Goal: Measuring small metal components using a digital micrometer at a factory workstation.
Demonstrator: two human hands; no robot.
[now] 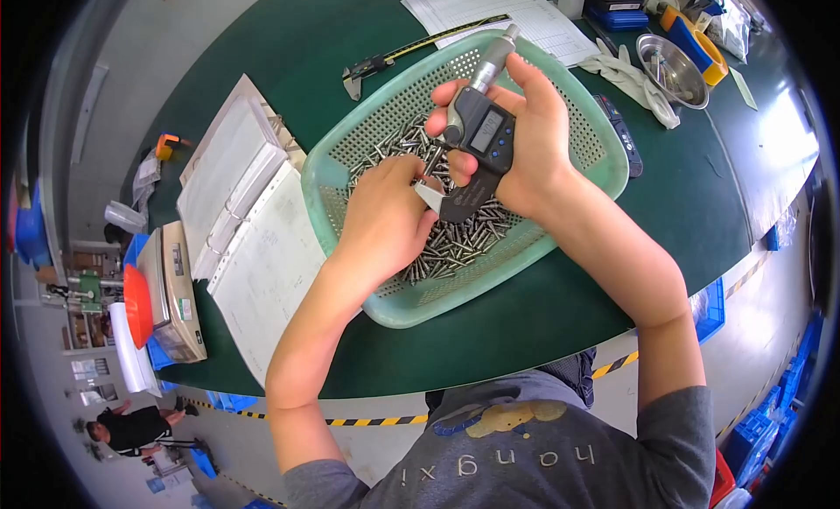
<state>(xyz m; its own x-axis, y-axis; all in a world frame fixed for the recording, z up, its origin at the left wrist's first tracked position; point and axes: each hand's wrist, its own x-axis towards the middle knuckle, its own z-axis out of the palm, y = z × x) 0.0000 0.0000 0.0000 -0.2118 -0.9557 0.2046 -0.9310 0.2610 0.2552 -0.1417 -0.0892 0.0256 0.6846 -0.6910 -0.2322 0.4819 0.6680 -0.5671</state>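
Above metal pins (pixel 451 253) in a green perforated basket (pixel 398 319) on the dark green tabletop (pixel 687 211), the right hand (pixel 535 154) grips a digital micrometer (pixel 479 150), the left hand (pixel 385 216) curls beside its frame, grip unclear, while striped tape (pixel 372 421) crosses the grey floor (pixel 757 321).

Pins (pixel 451 251) in basket (pixel 429 303), binder (pixel 267 246) left

L head cam, fisheye, down onto nr tabletop (pixel 691 203)

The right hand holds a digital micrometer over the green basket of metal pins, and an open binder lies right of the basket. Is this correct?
Not quite: the head view shows the open binder lying left of the green basket. The right hand holds the micrometer over the metal pins.
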